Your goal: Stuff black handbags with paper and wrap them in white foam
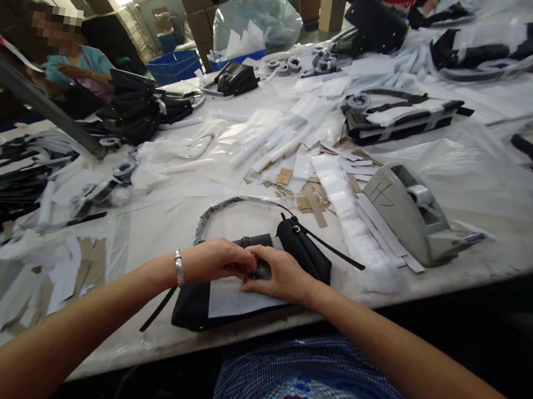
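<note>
Black handbag [254, 278] lies flat at the table's [490, 255] near edge, left of the grey tape dispenser [411, 212]; long axis runs from near-left to far-right. Left hand [216, 260] and right hand [279, 274] (fingertips meeting) pinch together on the bag's top, over white paper [235, 297].

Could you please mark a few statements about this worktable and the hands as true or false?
1. Both hands rest on a black handbag. True.
2. The left hand wears a bracelet at the wrist. True.
3. The grey tape dispenser lies left of the handbag. False: it sits to the right.
4. A white sheet lies over part of the handbag. True.
5. The right hand holds scissors. False: it presses on the handbag, with no scissors in view.
</note>
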`<action>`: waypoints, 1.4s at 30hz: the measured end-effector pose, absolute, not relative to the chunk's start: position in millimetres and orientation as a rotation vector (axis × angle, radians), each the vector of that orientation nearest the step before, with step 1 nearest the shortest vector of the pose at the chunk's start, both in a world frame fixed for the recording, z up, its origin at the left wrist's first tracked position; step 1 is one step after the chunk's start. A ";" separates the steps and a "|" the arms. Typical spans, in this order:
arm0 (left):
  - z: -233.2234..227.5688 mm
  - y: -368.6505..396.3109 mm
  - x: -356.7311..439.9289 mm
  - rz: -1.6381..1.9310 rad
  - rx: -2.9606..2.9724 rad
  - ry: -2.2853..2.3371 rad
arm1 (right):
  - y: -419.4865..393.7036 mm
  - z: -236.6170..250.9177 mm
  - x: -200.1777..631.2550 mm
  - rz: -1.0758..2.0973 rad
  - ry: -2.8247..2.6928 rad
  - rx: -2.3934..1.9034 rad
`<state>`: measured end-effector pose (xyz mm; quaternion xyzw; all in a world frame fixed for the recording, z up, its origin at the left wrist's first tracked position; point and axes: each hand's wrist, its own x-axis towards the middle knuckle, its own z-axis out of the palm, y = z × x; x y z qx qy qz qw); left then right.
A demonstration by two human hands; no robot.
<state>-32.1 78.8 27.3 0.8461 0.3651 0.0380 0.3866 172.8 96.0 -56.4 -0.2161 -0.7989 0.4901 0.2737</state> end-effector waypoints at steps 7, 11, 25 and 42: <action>26.7 72.4 -30.4 -0.115 2.672 0.880 | 95.7 -55.5 172.9 1.359 -2.117 -0.558; 24.8 64.1 -29.3 -0.083 2.839 0.814 | 95.8 -54.9 172.7 1.338 -2.124 -0.563; -3.7 47.8 -28.7 0.228 2.655 1.161 | 94.0 -59.2 170.0 1.223 -2.231 -0.547; -17.3 40.6 -20.2 0.676 2.042 1.539 | 89.4 -62.7 170.7 1.195 -2.248 -0.584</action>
